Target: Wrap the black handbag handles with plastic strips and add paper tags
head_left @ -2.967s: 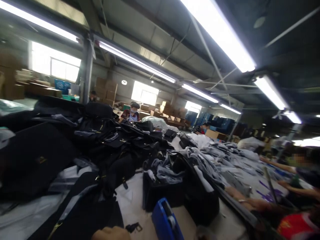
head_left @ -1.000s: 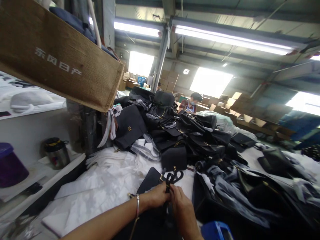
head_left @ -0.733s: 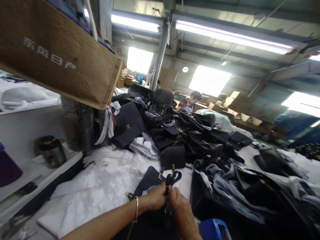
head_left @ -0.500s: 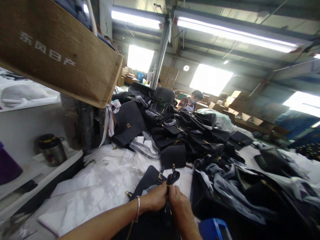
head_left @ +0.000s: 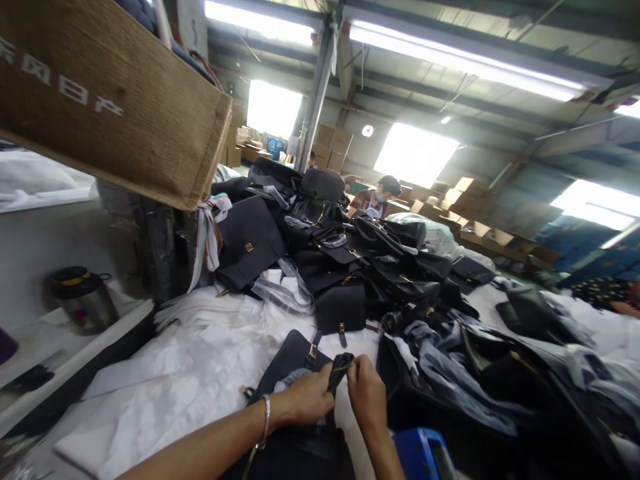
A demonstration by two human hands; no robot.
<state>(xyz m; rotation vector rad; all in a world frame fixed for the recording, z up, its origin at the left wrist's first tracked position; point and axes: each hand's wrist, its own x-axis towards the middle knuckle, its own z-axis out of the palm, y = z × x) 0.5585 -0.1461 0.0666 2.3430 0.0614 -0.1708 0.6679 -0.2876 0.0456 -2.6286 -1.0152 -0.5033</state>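
My left hand, with a bracelet at the wrist, is closed around a folded black strap. At the strap's upper end, the fingers of my right hand are pinched on it. Beneath my left hand lies a black bag with a gold buckle, and crumpled clear plastic shows on it beside the fingers. My forearms hide part of the bag's lower half. Just beyond my hands sits another black bag with a gold clasp.
Black bags are piled ahead. White wrapping sheets spread at left, near a steel flask. A brown fabric bag hangs upper left. A blue object stands by my right forearm. A person is behind the pile.
The strap's looped end has been drawn into a narrower bundle tilted to the right. My right hand has shifted up and right, away from my left. The view has turned slightly right.
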